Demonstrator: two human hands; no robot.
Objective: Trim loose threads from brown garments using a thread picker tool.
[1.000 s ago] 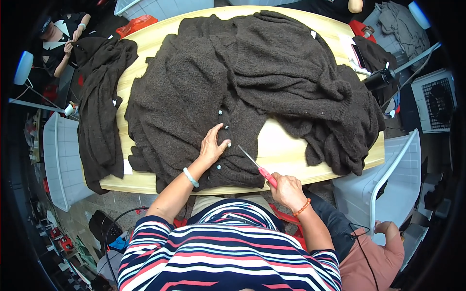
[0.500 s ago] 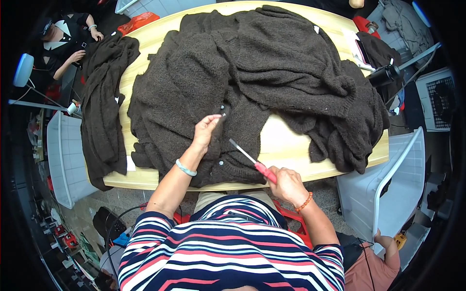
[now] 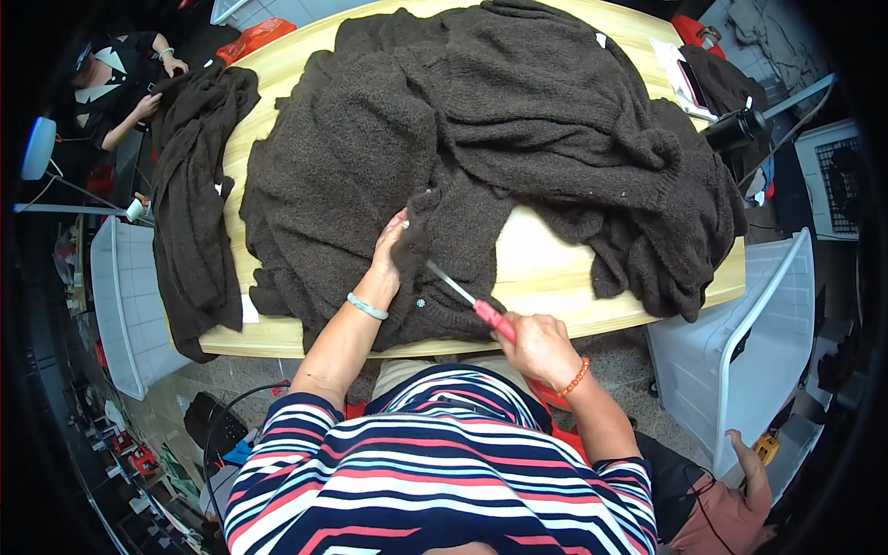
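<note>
Head view, looking down on a wooden table (image 3: 546, 268) heaped with dark brown knitted garments. The left hand (image 3: 393, 250) is closed in a pinch on a fold of the front edge of the nearest knitted cardigan (image 3: 342, 185), lifting it clear of the cloth below; half a second ago the same hand held this edge lower, and a second ago it lay flat on the fabric. The right hand (image 3: 536, 347) is closed around the red handle of a slim metal-tipped tool (image 3: 467, 296), probably a seam ripper or thread snip, though the tip is too small to tell. The blade runs up and to the left from this grip, and its point meets the raised fold just below the left fingertips; earlier it lay short of the cloth. A pale button (image 3: 421, 302) sits on the placket just beside the tool shaft, on the wrist side of the pinch.

The change, judged from the raised fold and the advanced tip, suggests the work has passed from locating a spot to cutting or picking at it.

Beyond the pinch lies the bulk of the pile; a second dark garment (image 3: 190, 231) hangs over the table's left edge. Another person (image 3: 111, 83) sits at the far left corner. A white plastic crate (image 3: 740, 351) stands to the right of the tool hand.
</note>
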